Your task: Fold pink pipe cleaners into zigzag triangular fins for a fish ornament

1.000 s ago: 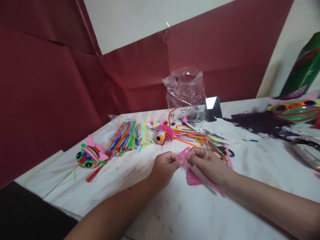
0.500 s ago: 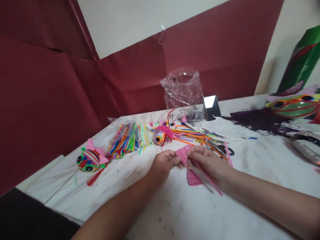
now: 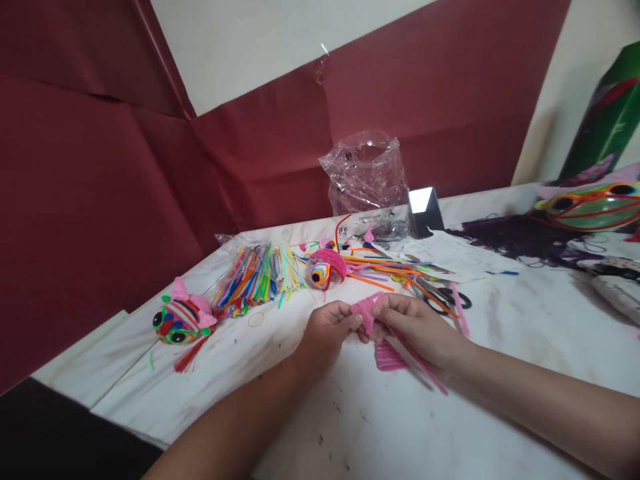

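Observation:
Between my two hands is a small fan-shaped piece made of pink pipe cleaners (image 3: 365, 312). My left hand (image 3: 333, 330) pinches its left side, fingers closed. On its right side, my right hand (image 3: 413, 327) grips it with thumb and fingers, and a loose pink pipe cleaner end (image 3: 425, 370) sticks out below that hand. A second ribbed pink piece (image 3: 390, 355) shows just under the right hand; whether it touches the hand I cannot tell. Behind my hands lies a clear ball with a pink top and a rainbow eye (image 3: 326, 270).
A colourful fish-like figure (image 3: 183, 317) stands at left, beside bundled pipe cleaners (image 3: 255, 280). Scissors (image 3: 457, 298) lie right of my hands. Farther back are a clear plastic bag (image 3: 367, 180), a phone (image 3: 425, 212) and dark purple yarn (image 3: 505, 240). Another decorated figure (image 3: 595, 207) sits at right.
Both hands keep their grip on the pink piece, which has turned slightly between the fingers. The view has shifted a little; the things on the table stay put.

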